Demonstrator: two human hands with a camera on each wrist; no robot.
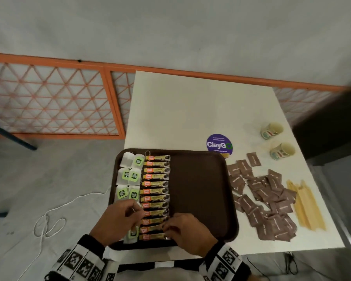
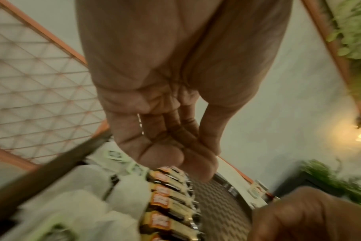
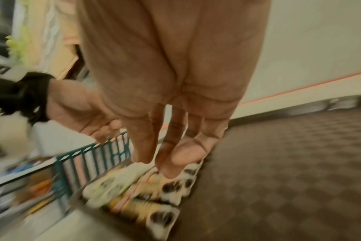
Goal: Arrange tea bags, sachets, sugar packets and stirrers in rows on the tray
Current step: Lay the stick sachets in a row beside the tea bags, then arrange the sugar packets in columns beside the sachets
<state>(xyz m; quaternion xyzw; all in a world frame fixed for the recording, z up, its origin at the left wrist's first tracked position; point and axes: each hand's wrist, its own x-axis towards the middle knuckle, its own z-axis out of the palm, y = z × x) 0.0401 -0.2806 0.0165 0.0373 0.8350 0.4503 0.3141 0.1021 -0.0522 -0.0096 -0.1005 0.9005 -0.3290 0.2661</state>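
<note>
A brown tray [image 1: 199, 189] lies at the table's near edge. White tea bags [image 1: 130, 175] with green tags fill two columns on its left. To their right, orange-and-yellow sachets [image 1: 156, 184] form one long column. My left hand [image 1: 134, 214] is over the left ends of the nearest sachets, its fingers bent down towards them and partly covering a tea bag. My right hand [image 1: 166, 226] touches the right ends of the same sachets [image 3: 165, 187] with fingers pointing down. Brown sugar packets [image 1: 265, 201] and wooden stirrers [image 1: 306, 205] lie loose on the table to the right.
The tray's right half is bare. Two paper cups [image 1: 272, 130] [image 1: 283, 151] lie on their sides at the right of the white table [image 1: 190, 110], near a purple round sticker [image 1: 219, 145]. An orange lattice fence [image 1: 49, 102] and a white cable [image 1: 49, 224] are on the left.
</note>
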